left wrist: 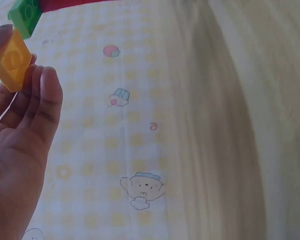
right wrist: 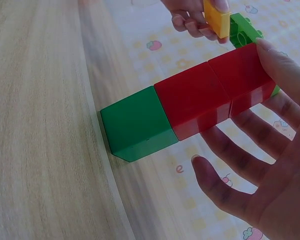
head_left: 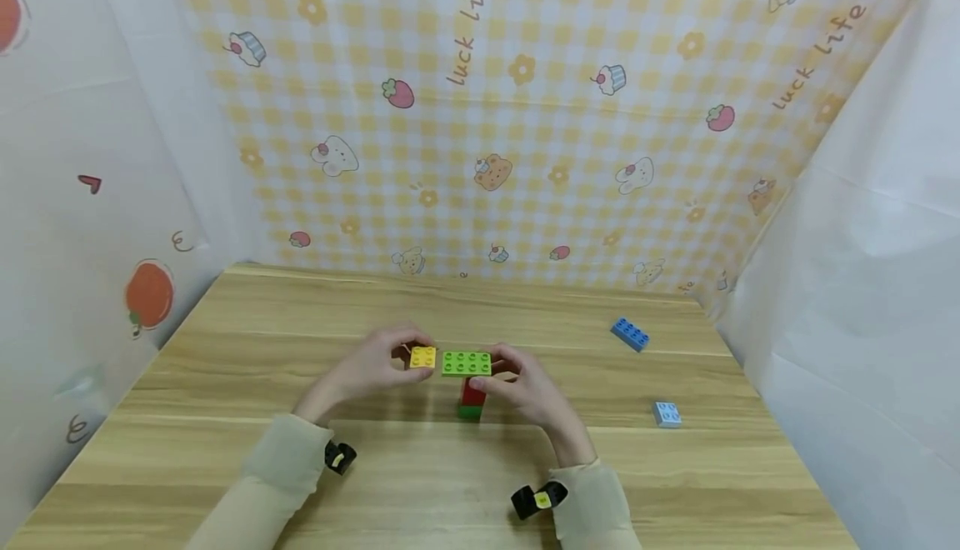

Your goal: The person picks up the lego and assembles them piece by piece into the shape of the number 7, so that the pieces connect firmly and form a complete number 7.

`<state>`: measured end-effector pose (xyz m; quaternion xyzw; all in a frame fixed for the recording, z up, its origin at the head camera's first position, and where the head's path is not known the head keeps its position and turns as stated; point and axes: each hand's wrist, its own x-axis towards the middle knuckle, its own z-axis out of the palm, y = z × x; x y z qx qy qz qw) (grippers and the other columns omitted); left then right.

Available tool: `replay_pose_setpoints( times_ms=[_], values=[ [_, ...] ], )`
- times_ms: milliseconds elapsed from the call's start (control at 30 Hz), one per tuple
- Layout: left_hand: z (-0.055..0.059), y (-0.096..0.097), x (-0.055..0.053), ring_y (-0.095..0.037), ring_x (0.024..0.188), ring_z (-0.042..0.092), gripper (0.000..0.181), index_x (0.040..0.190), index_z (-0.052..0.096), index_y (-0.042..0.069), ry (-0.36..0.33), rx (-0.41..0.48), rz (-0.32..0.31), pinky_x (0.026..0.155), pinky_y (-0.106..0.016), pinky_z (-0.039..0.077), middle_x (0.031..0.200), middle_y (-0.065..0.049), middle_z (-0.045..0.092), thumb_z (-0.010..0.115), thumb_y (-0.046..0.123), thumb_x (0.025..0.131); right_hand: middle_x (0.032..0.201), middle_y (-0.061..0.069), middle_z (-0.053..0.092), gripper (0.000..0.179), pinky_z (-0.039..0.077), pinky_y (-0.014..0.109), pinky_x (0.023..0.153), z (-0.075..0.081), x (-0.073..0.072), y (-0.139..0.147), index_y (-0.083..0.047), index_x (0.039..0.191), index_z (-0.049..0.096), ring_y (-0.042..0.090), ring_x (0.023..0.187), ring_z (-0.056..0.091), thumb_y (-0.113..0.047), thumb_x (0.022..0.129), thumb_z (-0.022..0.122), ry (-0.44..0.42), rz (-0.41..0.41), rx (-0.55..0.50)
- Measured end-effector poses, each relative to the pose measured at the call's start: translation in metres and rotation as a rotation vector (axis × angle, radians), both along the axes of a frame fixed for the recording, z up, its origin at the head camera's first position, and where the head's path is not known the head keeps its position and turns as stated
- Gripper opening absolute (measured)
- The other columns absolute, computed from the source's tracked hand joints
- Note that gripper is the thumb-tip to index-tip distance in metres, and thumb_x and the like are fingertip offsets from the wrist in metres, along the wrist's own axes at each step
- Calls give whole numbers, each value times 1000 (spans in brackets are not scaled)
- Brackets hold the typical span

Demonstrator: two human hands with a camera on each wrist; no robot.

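Observation:
My left hand (head_left: 380, 360) pinches a yellow toy building brick (head_left: 422, 357) between thumb and fingers, just left of a lime-green brick (head_left: 467, 363). That long lime brick lies across the top of a small tower and sticks out toward the yellow one. Below it in the right wrist view come two red bricks (right wrist: 192, 101), then a dark green brick (right wrist: 137, 122) at the bottom, on the table. With thumb in front and fingers behind, my right hand (head_left: 528, 383) grips the tower near its upper red brick. The yellow brick (left wrist: 11, 61) is tilted in the left wrist view.
To the right on the wooden table (head_left: 420, 483) lie a dark blue brick (head_left: 630, 334), farther back, and a light blue brick (head_left: 667, 414), nearer. A patterned cloth (head_left: 525, 133) hangs behind the table, with white sheets (head_left: 862, 225) at both sides.

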<state>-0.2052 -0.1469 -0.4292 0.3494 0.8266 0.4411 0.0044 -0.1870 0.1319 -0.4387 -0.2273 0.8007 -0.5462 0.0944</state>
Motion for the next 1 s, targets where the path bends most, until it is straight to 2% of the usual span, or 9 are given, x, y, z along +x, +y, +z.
replay_pose_setpoints(
  times_ms=[300,567,667,733,833,900,1000],
  values=[
    [-4,7,6,-13,88,59,33,118,65,12,-34,42,-3,77,-35,53,104,5,62,74,27,89,109,2,63,29,51,40,79,0,0,0,-17,117,65,25,101,58,-26,90,73,1,-1,-2],
    [-9,10,8,-14,90,59,33,118,65,11,-45,77,16,80,-39,53,104,3,62,74,25,89,110,3,63,29,50,38,79,-1,-1,-1,-14,118,65,25,103,57,-16,90,72,-14,-18,7],
    [-9,11,9,-14,90,59,34,119,65,10,-61,78,31,80,-39,53,105,2,62,74,21,88,109,3,62,29,50,39,79,3,1,-2,-10,119,64,28,103,56,-11,91,71,-25,-17,10],
    [-9,12,10,-15,91,59,33,119,64,8,-73,81,41,81,-40,53,106,0,62,74,17,88,109,4,62,28,50,39,79,12,5,-3,-8,118,63,29,103,56,-10,91,71,-26,-10,10],
    [-5,15,13,-17,90,58,33,118,64,3,-86,87,47,81,-41,53,105,-4,61,74,11,88,108,4,63,27,50,38,79,25,12,-5,-5,117,63,29,102,57,-9,91,70,-26,-1,16],
    [1,17,17,-18,90,58,32,117,63,1,-90,99,45,82,-41,53,105,-5,61,73,8,88,108,5,63,26,49,37,79,32,16,-6,-5,116,64,29,102,57,-10,91,70,-18,3,15],
    [10,19,23,-18,90,58,30,115,64,-1,-96,113,45,82,-41,53,103,-6,61,72,6,87,109,6,62,27,49,38,79,35,17,-7,-5,117,64,29,102,57,-10,91,70,-12,6,14]
  ],
)
